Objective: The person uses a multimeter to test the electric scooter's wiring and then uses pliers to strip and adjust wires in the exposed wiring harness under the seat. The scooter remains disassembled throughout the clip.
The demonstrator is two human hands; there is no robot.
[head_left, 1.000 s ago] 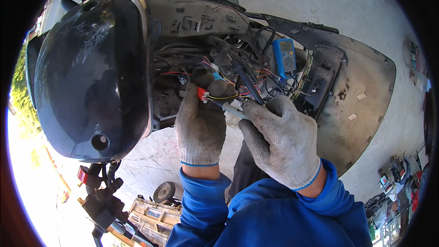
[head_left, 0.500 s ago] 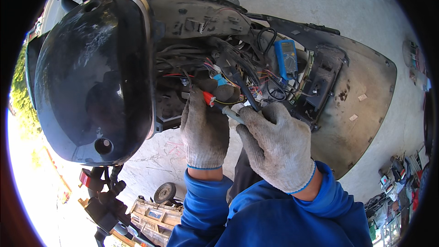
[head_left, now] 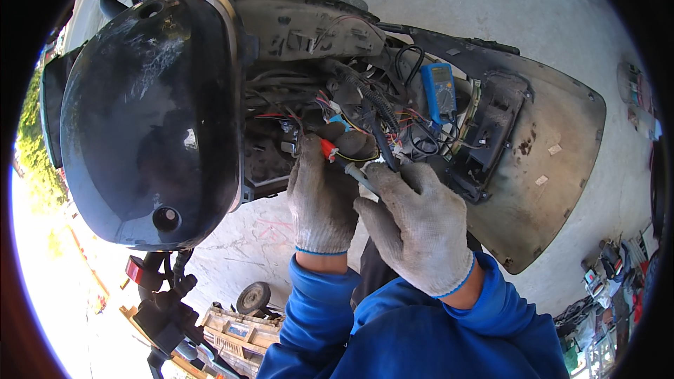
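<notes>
My left hand (head_left: 319, 203), in a grey knitted glove with dark fingertips, is closed around a red connector-like piece (head_left: 328, 149) with a pale end, among the wires. My right hand (head_left: 421, 231), gloved too, is closed just to the right. From its fingers a slim grey rod-shaped piece (head_left: 359, 176) points toward the red piece; its kind is unclear. A black strip-like length (head_left: 380, 142) also runs up from these fingers into the wiring. Beyond the hands lies a bundle of thin coloured wires and black cables (head_left: 372, 95), with a light blue connector (head_left: 340, 122) near the left fingertips.
A blue multimeter (head_left: 439, 92) rests at the right of the wiring. The vehicle's glossy black rounded cover (head_left: 147, 119) stands at left, its dusty body panel (head_left: 554, 147) at right. A handlebar part (head_left: 165, 316), a wheel (head_left: 253, 297) and piled items (head_left: 611, 295) lie lower down.
The view has shifted slightly, so the vehicle appears a little further right. My left hand and the red piece sit slightly further right; my right hand has moved slightly left. Both grips look unchanged.
</notes>
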